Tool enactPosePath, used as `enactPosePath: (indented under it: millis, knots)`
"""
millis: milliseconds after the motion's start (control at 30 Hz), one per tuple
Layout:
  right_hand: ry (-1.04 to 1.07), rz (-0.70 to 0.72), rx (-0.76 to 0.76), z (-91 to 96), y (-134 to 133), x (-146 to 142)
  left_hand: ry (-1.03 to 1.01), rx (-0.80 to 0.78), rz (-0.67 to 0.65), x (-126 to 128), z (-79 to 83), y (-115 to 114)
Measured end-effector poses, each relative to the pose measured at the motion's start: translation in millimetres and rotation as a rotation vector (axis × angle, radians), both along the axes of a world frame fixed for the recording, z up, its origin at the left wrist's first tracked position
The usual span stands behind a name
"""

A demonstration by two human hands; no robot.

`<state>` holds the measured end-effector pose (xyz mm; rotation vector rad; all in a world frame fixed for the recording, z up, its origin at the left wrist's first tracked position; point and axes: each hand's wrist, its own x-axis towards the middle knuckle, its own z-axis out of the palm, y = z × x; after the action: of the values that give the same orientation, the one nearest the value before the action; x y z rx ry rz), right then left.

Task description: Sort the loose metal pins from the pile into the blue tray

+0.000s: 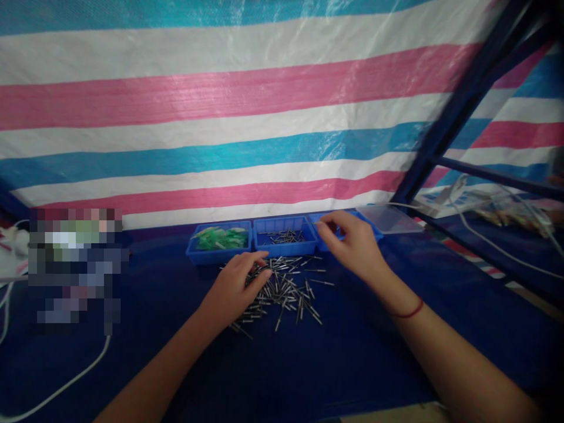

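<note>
A loose pile of metal pop rivets (286, 291) lies on the dark blue table. My left hand (238, 285) rests over the pile's left side, thumb and forefinger apart, and hides some of the rivets. My right hand (355, 244) is above the right-hand blue bin (373, 226), its fingers curled and fingertips close together in a pinch; anything held there is too small to make out. Beside that bin, a middle blue bin (285, 245) contains several rivets. The left blue bin (218, 254) holds green plastic pieces (222, 238).
Behind the bins hangs a striped plastic sheet (247, 106). A clear lid (390, 217) lies at the back right, near a dark metal frame (449, 117). White cable (74, 376) curves across the table's left side below a blurred-out patch.
</note>
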<state>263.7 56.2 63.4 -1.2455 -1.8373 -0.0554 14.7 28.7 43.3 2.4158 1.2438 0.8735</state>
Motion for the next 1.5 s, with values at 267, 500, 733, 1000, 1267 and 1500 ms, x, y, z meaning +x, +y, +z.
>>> enactPosePath:
  millis: [267, 500, 733, 1000, 1267, 1500]
  knots:
    - [-0.263, -0.216, -0.13, -22.8, 26.0, 24.9, 0.257, 0.018, -0.163, 5.4, 0.6, -8.2]
    - [-0.15, 0.061, -0.07, -13.6, 0.8, -12.8, 0.502, -0.001, -0.158, 17.5, 2.5, -25.7]
    - [-0.179, 0.269, -0.135, -18.0, -15.2, -37.7, 0.548, 0.011, -0.162, 15.6, -3.8, -20.9]
    - [0.24, 0.438, -0.285, -24.0, -26.1, -54.7, -0.034, -0.117, -0.002, 11.3, -5.3, -7.5]
    - [0.539, 0.524, -0.481, -28.5, -33.3, -67.3, -0.263, -0.395, -0.027, 15.4, -3.6, -9.8]
    - [0.59, 0.561, -0.5, -29.6, -31.8, -67.1, -0.296, -0.397, -0.064, 13.0, -7.3, -6.9]
